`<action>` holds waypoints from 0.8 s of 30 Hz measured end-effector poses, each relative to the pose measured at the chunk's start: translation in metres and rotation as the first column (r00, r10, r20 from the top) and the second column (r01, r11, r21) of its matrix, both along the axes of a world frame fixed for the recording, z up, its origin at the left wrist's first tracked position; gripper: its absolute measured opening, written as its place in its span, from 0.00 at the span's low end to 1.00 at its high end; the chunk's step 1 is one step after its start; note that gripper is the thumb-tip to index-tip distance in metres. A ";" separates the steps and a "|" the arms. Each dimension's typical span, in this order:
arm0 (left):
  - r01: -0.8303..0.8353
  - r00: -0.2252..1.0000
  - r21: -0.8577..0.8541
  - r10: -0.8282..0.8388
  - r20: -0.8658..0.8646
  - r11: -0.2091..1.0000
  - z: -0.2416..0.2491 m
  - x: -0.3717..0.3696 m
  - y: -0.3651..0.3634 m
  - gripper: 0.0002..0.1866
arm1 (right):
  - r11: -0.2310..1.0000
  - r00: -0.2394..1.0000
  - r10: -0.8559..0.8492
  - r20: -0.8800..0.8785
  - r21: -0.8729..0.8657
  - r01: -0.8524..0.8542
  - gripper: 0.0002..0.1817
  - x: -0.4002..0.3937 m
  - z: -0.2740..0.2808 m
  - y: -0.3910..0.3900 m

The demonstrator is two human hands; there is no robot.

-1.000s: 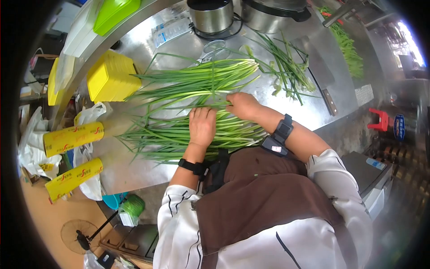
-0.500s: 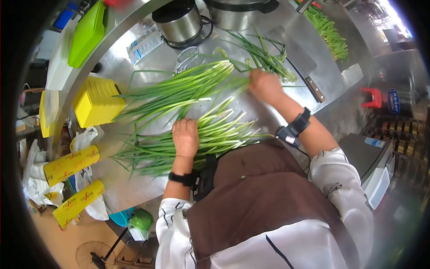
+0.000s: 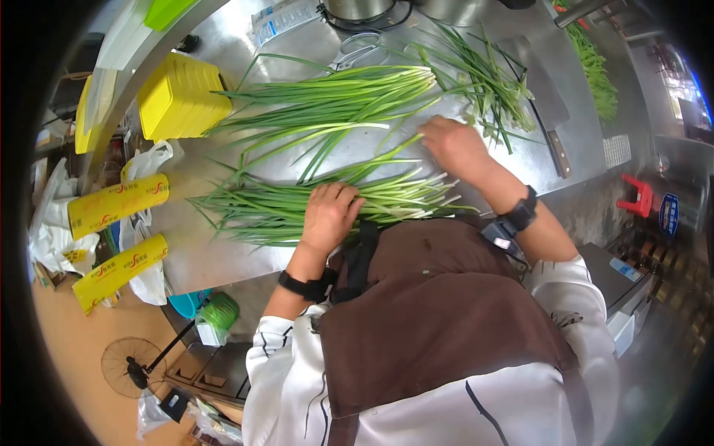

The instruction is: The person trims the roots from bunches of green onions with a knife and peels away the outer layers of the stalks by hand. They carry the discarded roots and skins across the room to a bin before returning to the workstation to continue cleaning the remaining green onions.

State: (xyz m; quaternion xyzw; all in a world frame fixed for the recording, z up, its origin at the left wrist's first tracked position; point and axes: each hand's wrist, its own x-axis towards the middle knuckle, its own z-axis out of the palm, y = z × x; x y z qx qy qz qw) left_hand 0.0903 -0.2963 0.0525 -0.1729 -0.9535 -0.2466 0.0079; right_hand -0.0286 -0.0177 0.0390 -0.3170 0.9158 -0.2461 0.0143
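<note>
My left hand [image 3: 331, 215] rests with curled fingers on the near bunch of green onions [image 3: 405, 195], whose white ends point right. The right hand [image 3: 454, 145] is closed in a pinch at the tip of a single green onion [image 3: 398, 151] that slants up out of this bunch. Farther off lies a second green onion bunch [image 3: 335, 93], also with its white ends to the right. Beyond my right hand is a loose pile of limp green leaves and peelings [image 3: 483, 85]. My right fingertips are partly hidden.
A cleaver [image 3: 558, 152] lies right of the peelings. Scissors [image 3: 361, 53] sit behind the far bunch, near metal pots [image 3: 361, 7]. A yellow basket [image 3: 182, 97] stands at the left, above yellow-printed rolls [image 3: 119, 201] by the table edge. More greens [image 3: 591, 70] lie far right.
My right hand has come back from the peelings pile to the near bunch and now pinches a stalk. The left hand has shifted slightly toward the white ends. The camera view has moved.
</note>
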 end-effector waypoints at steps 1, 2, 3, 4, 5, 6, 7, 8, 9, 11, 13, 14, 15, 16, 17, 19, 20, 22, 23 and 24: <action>0.010 1.000 0.003 -0.010 0.014 1.000 0.002 -0.001 0.000 0.09 | 0.999 0.997 0.046 -0.057 0.016 -0.045 0.11 0.001 -0.008 -0.010; -0.019 0.994 -0.060 0.025 0.107 0.998 0.004 -0.002 -0.001 0.09 | 0.996 0.989 0.092 -0.114 0.033 -0.088 0.10 0.000 -0.015 -0.019; -0.042 0.978 -0.125 0.066 0.198 0.991 0.005 -0.005 -0.001 0.10 | 0.990 0.976 0.138 -0.169 0.052 -0.131 0.08 0.000 -0.021 -0.024; -0.059 0.952 -0.190 0.112 0.286 0.980 0.006 -0.007 0.000 0.11 | 0.983 0.975 0.172 -0.143 0.086 -0.161 0.07 -0.001 -0.022 -0.027; -0.090 0.974 -0.160 0.120 0.194 0.983 0.006 -0.011 0.003 0.12 | 0.974 0.972 0.204 -0.118 0.119 -0.190 0.07 -0.002 -0.023 -0.029; -0.116 0.987 -0.127 0.129 0.098 0.985 0.005 -0.017 0.008 0.12 | 0.964 0.968 0.234 -0.092 0.154 -0.219 0.06 -0.004 -0.023 -0.030; -0.139 0.990 -0.091 0.139 0.001 0.986 0.004 -0.025 0.012 0.12 | 0.968 0.966 0.238 -0.096 0.103 -0.228 0.05 -0.006 -0.017 -0.032; -0.119 0.992 -0.049 0.116 -0.059 0.992 0.002 -0.032 0.015 0.12 | 0.970 0.966 0.240 -0.098 0.054 -0.236 0.04 -0.008 -0.009 -0.031; -0.095 0.989 -0.006 0.093 -0.119 0.996 0.001 -0.040 0.019 0.12 | 0.970 0.966 0.241 -0.098 0.008 -0.242 0.03 -0.009 -0.002 -0.030; -0.045 0.991 0.057 0.052 -0.121 0.997 -0.008 -0.050 0.022 0.11 | 0.972 0.973 0.224 0.052 -0.080 -0.220 0.03 -0.008 0.006 -0.028; -0.035 0.999 0.044 0.035 -0.012 0.998 -0.018 -0.052 0.021 0.10 | 0.966 0.966 0.214 0.148 -0.178 -0.187 0.03 -0.008 0.008 -0.026; -0.025 0.999 0.036 0.023 0.045 0.999 -0.021 -0.053 0.021 0.10 | 0.957 0.962 0.213 0.173 -0.233 -0.170 0.03 -0.007 0.003 -0.025; -0.023 0.999 0.062 0.020 0.050 0.998 -0.022 -0.051 0.021 0.08 | 0.945 0.956 0.215 0.200 -0.290 -0.152 0.03 -0.005 0.000 -0.024; -0.028 0.998 0.085 0.023 0.062 0.996 -0.021 -0.050 0.021 0.08 | 0.943 0.956 0.204 0.213 -0.305 -0.133 0.03 -0.003 -0.002 -0.023; -0.034 0.997 0.106 0.026 0.075 0.994 -0.020 -0.049 0.021 0.07 | 0.940 0.955 0.193 0.226 -0.321 -0.115 0.03 0.000 -0.003 -0.023; -0.048 0.995 0.142 0.035 0.096 0.989 -0.020 -0.046 0.019 0.07 | 0.930 0.953 0.181 0.242 -0.358 -0.086 0.03 0.005 -0.007 -0.024; -0.056 0.994 0.160 0.040 0.101 0.986 -0.022 -0.044 0.019 0.07 | 0.923 0.953 0.179 0.244 -0.377 -0.076 0.03 0.008 -0.008 -0.022; -0.070 0.992 0.189 0.048 0.120 0.980 -0.021 -0.043 0.020 0.06 | 0.904 0.945 0.173 0.277 -0.427 -0.040 0.03 0.012 -0.011 -0.020; -0.075 0.990 0.200 0.049 0.133 0.977 -0.018 -0.044 0.020 0.06 | 0.890 0.936 0.170 0.308 -0.456 -0.012 0.02 0.014 -0.013 -0.020; -0.080 0.988 0.213 0.050 0.145 0.974 -0.016 -0.044 0.020 0.05 | 0.876 0.926 0.167 0.338 -0.483 0.018 0.02 0.015 -0.014 -0.018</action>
